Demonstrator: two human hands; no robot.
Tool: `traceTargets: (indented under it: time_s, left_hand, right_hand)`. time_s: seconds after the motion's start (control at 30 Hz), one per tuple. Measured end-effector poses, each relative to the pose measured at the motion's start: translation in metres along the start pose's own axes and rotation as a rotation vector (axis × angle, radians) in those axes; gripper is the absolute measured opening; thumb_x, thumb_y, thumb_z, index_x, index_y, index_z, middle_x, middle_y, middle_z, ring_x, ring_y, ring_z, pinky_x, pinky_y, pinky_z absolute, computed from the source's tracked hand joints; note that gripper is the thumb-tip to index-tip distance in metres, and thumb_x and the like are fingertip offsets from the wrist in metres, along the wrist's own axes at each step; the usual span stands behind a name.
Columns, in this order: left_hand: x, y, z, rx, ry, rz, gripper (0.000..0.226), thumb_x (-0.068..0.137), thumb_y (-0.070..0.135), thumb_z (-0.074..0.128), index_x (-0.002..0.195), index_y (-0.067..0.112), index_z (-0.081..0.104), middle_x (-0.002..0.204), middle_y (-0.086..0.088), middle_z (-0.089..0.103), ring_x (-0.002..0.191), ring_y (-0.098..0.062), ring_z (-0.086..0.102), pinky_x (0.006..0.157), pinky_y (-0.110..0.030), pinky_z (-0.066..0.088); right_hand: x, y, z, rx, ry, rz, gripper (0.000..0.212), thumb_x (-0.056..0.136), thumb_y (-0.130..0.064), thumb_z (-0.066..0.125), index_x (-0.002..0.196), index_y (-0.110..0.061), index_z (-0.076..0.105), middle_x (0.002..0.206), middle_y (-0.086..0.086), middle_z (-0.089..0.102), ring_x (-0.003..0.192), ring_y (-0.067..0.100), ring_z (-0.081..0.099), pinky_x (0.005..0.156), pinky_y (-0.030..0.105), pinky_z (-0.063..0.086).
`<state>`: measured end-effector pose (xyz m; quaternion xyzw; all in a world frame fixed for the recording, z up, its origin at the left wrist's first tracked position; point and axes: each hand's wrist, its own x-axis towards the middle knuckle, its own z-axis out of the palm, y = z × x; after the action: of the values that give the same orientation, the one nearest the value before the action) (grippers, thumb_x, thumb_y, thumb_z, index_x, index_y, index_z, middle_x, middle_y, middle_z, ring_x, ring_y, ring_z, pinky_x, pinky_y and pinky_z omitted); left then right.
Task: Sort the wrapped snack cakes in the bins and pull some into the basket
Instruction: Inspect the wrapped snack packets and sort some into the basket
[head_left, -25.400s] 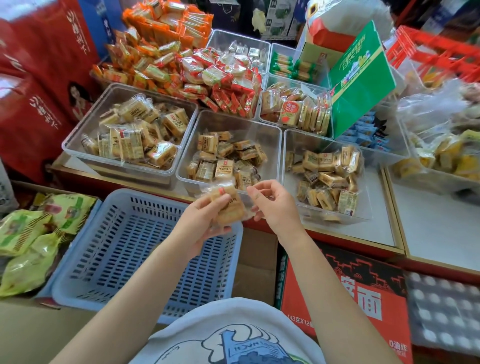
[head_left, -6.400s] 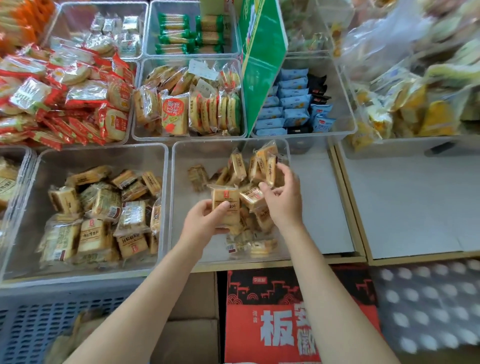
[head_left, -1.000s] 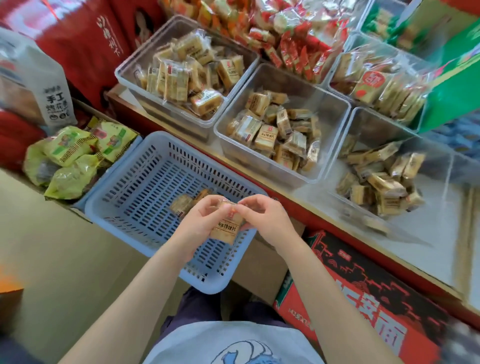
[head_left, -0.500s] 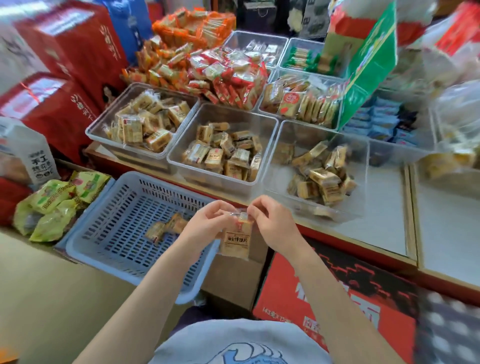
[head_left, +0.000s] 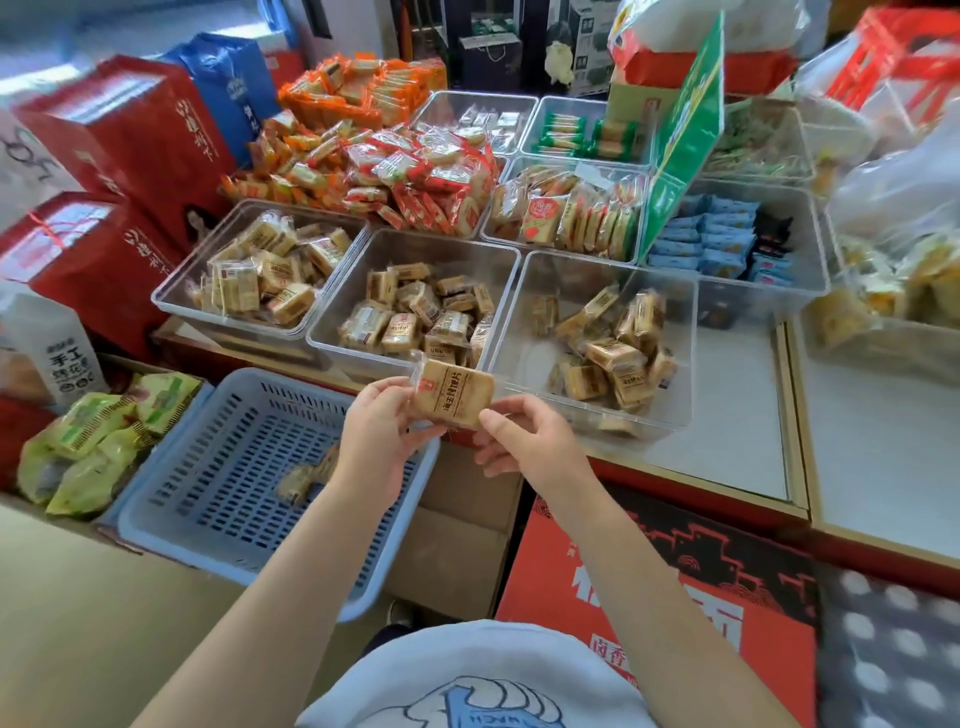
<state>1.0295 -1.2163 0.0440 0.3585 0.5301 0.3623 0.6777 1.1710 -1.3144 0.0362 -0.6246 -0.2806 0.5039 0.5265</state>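
Observation:
A wrapped snack cake (head_left: 451, 396) in clear plastic is held flat between both hands, just in front of the middle clear bin (head_left: 332, 332). My left hand (head_left: 376, 441) pinches its left edge and my right hand (head_left: 524, 441) pinches its lower right corner. Below and left stands the blue slotted basket (head_left: 208, 478) with a couple of wrapped cakes (head_left: 306, 475) on its floor, partly hidden by my left wrist. The left bin (head_left: 176, 291), middle bin and right bin (head_left: 680, 364) each hold several similar cakes.
Red gift boxes (head_left: 119, 171) stand at the left, green packets (head_left: 98, 441) beside the basket. Behind are piles of red and orange packets (head_left: 415, 171), a green sign (head_left: 685, 130) and a bin of blue packets (head_left: 727, 239). A red carton (head_left: 675, 587) sits under the shelf edge.
Both hands have lifted the cake from over the basket up to the front of the middle bin and turned it flat, face up. The camera view has tilted upward.

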Motion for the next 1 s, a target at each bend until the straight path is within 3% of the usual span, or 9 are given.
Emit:
traceTargets:
  time_s: [0.13,0.23,0.4,0.57,0.67,0.77,0.83,0.93,1.0]
  left_hand:
    - [-0.003,0.001,0.004,0.073,-0.105,-0.003,0.034,0.099,-0.002,0.039,0.119,0.014,0.060,0.111,-0.017,0.072,0.093,-0.023,0.076,0.062,-0.033,0.061]
    - [-0.008,0.004,0.005,0.143,-0.200,0.032,0.047,0.097,-0.006,0.043,0.130,0.022,0.059,0.116,-0.014,0.071,0.099,-0.027,0.075,0.065,-0.034,0.062]
    - [-0.012,0.004,0.014,0.158,-0.185,-0.004,0.032,0.104,0.001,0.040,0.122,0.013,0.064,0.116,-0.020,0.071,0.096,-0.027,0.074,0.061,-0.033,0.061]
    - [-0.004,0.000,0.011,0.208,-0.176,0.002,0.027,0.105,0.010,0.051,0.126,0.016,0.067,0.110,-0.013,0.077,0.097,-0.027,0.076,0.066,-0.033,0.062]
    - [-0.001,-0.002,0.014,0.211,-0.179,-0.018,0.029,0.102,0.004,0.057,0.125,0.019,0.066,0.111,-0.013,0.076,0.096,-0.027,0.077,0.064,-0.031,0.062]
    - [0.001,-0.001,0.017,0.290,-0.270,-0.015,0.041,0.097,-0.004,0.059,0.129,0.022,0.062,0.107,-0.012,0.077,0.096,-0.026,0.077,0.066,-0.031,0.062]
    - [0.006,0.004,0.015,0.504,-0.331,0.055,0.049,0.095,-0.004,0.058,0.129,0.031,0.061,0.112,-0.004,0.077,0.101,-0.018,0.075,0.077,-0.035,0.063]
    - [0.013,0.020,0.016,0.651,-0.386,0.166,0.047,0.094,0.009,0.061,0.127,0.042,0.064,0.121,0.010,0.072,0.112,-0.006,0.067,0.094,-0.031,0.055]
    - [0.011,0.027,0.026,0.641,-0.503,0.163,0.037,0.096,0.019,0.068,0.128,0.038,0.066,0.118,0.009,0.074,0.109,-0.005,0.069,0.090,-0.024,0.054]
  right_hand:
    - [0.008,-0.007,-0.005,0.039,0.046,-0.041,0.016,0.105,-0.019,0.054,0.114,-0.008,0.060,0.103,0.013,0.070,0.077,0.018,0.069,0.071,0.036,0.060]
    - [0.012,-0.009,-0.013,0.008,0.090,-0.070,0.013,0.106,-0.018,0.051,0.112,-0.012,0.061,0.101,0.004,0.070,0.077,0.009,0.068,0.071,0.032,0.061]
    - [0.017,-0.009,-0.020,-0.057,0.116,-0.079,0.014,0.106,-0.024,0.053,0.106,-0.014,0.062,0.106,0.007,0.069,0.090,0.009,0.064,0.074,0.023,0.056]
    - [0.020,-0.010,-0.028,-0.131,0.179,-0.140,0.015,0.105,-0.021,0.055,0.096,-0.014,0.063,0.090,0.007,0.067,0.072,0.003,0.057,0.069,0.019,0.051]
    - [0.022,-0.014,-0.033,-0.161,0.231,-0.207,0.014,0.105,-0.016,0.055,0.092,-0.016,0.060,0.089,0.006,0.066,0.068,0.001,0.055,0.065,0.016,0.050]
    - [0.024,-0.016,-0.036,-0.215,0.259,-0.266,0.016,0.104,-0.015,0.055,0.089,-0.018,0.058,0.090,0.011,0.066,0.071,0.008,0.056,0.069,0.027,0.053]
    - [0.026,-0.016,-0.042,-0.303,0.235,-0.315,0.016,0.103,-0.014,0.057,0.088,-0.021,0.058,0.088,0.006,0.065,0.074,0.007,0.056,0.068,0.022,0.051]
    - [0.029,-0.017,-0.049,-0.459,0.155,-0.393,0.016,0.100,-0.011,0.062,0.087,-0.020,0.061,0.084,-0.002,0.062,0.077,0.009,0.053,0.070,0.018,0.043]
    - [0.031,-0.018,-0.050,-0.492,0.112,-0.438,0.012,0.098,-0.010,0.064,0.089,-0.016,0.063,0.084,-0.005,0.061,0.078,0.009,0.054,0.071,0.020,0.044]
